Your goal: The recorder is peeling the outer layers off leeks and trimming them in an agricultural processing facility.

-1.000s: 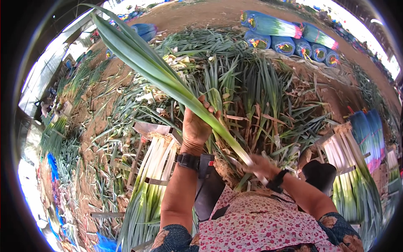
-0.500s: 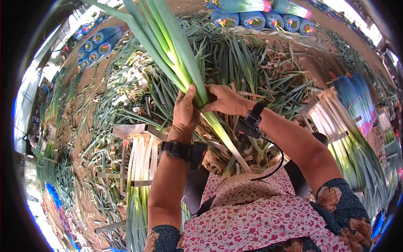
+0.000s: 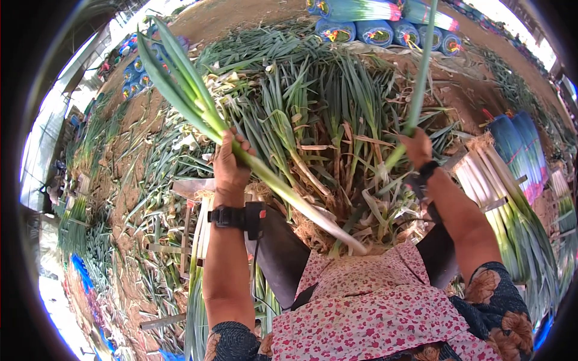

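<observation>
My left hand (image 3: 230,167) is closed round a large green onion (image 3: 286,195), just below where its leaves fan out. The green leaves point to the far left, and the white root end slants down toward my lap. Off to the right, my right hand (image 3: 416,148) grips a long loose green onion leaf (image 3: 422,78), which stands up past the top edge. A paler piece of that leaf hangs below the fist. Between and beyond my hands lies a heap of untrimmed green onions (image 3: 337,102), roots toward me.
Metal racks hold peeled green onions at my left (image 3: 198,283) and right (image 3: 509,216). Blue-wrapped bundles (image 3: 376,33) are stacked at the far side, with more blue bundles (image 3: 518,147) at the right. Stripped leaves litter the brown ground (image 3: 123,162). A floral apron (image 3: 367,301) covers my lap.
My hands, together on the green onion before, are now apart. The right hand has moved right with a leaf pulled off; the left has shifted left and lower, tilting the green onion.
</observation>
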A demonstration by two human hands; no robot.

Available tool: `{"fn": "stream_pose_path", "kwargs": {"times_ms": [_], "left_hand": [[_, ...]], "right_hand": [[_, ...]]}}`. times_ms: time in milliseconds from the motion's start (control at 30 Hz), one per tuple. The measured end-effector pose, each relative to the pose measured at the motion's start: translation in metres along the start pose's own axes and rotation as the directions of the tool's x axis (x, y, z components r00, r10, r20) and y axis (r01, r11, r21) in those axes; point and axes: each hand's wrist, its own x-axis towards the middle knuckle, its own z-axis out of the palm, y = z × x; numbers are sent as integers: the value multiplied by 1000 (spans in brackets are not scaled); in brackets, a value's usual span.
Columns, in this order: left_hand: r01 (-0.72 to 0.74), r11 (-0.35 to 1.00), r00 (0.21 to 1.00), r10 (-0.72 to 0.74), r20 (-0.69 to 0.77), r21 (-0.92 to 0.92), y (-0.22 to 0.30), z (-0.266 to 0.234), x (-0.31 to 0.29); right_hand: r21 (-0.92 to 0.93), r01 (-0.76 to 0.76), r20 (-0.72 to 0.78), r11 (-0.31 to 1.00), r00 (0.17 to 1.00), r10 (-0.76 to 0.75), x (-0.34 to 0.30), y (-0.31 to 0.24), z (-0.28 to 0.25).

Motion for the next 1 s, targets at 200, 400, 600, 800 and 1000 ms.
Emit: {"fn": "stream_pose_path", "kwargs": {"times_ms": [200,400,600,800,1000], "left_hand": [[26,998,999,-25,28,-55,4,1,-18],[29,988,986,-4,164,-150,-37,43,-25],[-5,998,989,14,149,-63,-46,66,-34],[-27,999,984,30,175,-21,-46,66,-35],[42,998,995,-37,88,-49,-31,80,-41]], "right_hand": [[-16,-74,295,997,953,75,-8,9,2],[282,829,339,483,385,-858,-83,-147,75],[532,-324,764,782,583,-278,-105,-193,71],[518,132,559,845,696,-451,-115,-179,75],[437,481,283,760,729,-624,-126,-170,55]]}}
